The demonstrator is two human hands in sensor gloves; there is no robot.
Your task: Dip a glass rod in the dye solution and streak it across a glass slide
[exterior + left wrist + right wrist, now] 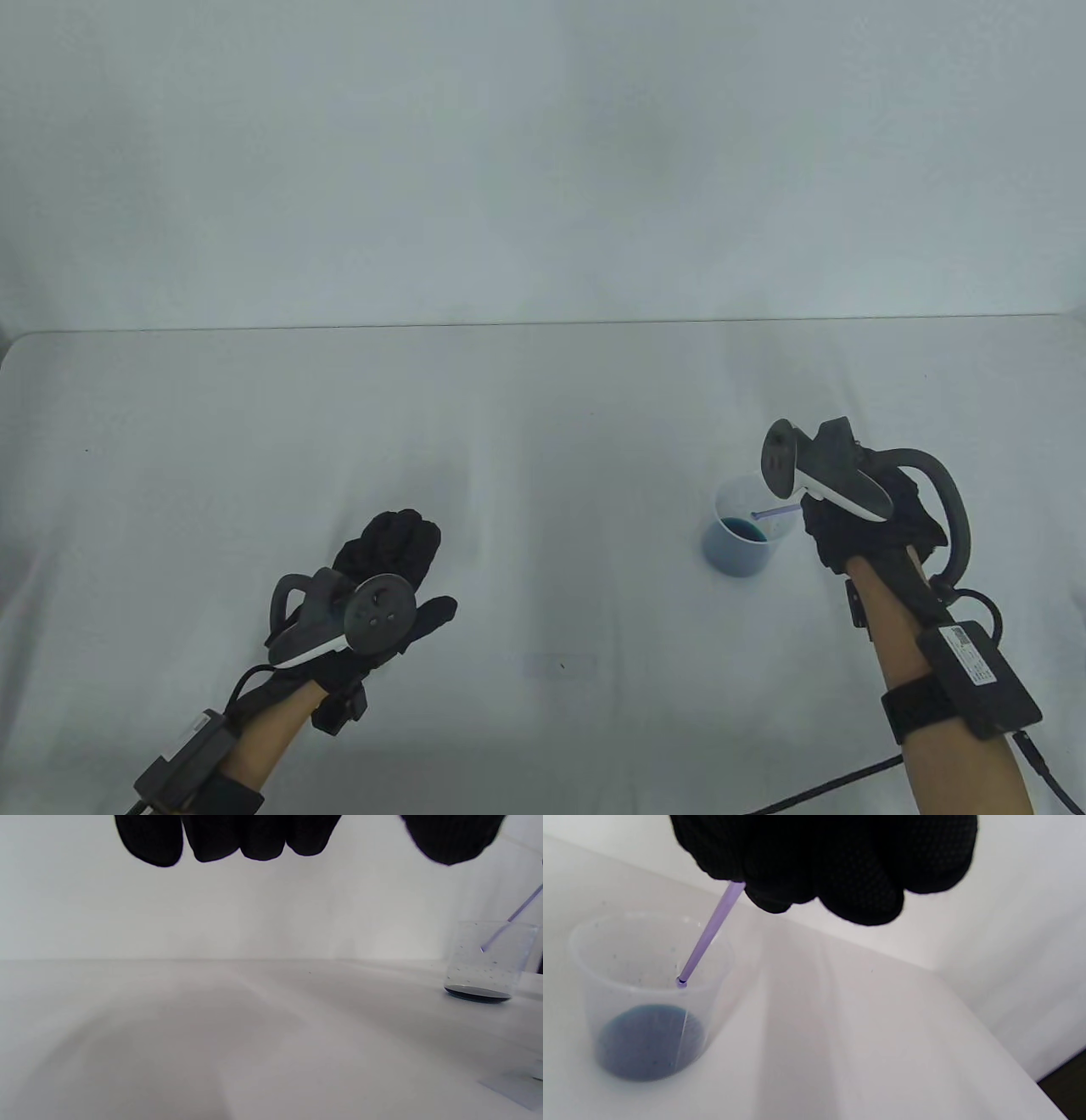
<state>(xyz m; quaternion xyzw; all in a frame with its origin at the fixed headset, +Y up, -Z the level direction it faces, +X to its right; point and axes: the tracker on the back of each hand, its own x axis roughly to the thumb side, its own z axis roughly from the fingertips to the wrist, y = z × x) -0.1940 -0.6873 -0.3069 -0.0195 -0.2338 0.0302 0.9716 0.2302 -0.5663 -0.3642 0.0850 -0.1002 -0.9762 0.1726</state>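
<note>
1. Your right hand [874, 509] is curled tight around the glass rod [708, 933], gripping its upper end above and just right of the cup [747, 526].
2. The rod slants down and left from your fingers [840, 874]; its tip sits inside the cup, above the blue dye solution [649, 1041] pooled at the bottom.
3. Your left hand [386, 564] hovers over the desk [543, 424], well apart from the cup, holding nothing, fingers stretched forward and the thumb out to the side.
4. The right wrist view shows the purple tint of the rod and its dark tip; the table view shows only a short stretch of it.
5. The left wrist view catches the glass slide [515, 1086] flat on the desk at the lower right, nearer than the cup; in the table view it is only a faint rectangle.
6. The box strapped to your right forearm carries a label too small to read.
</note>
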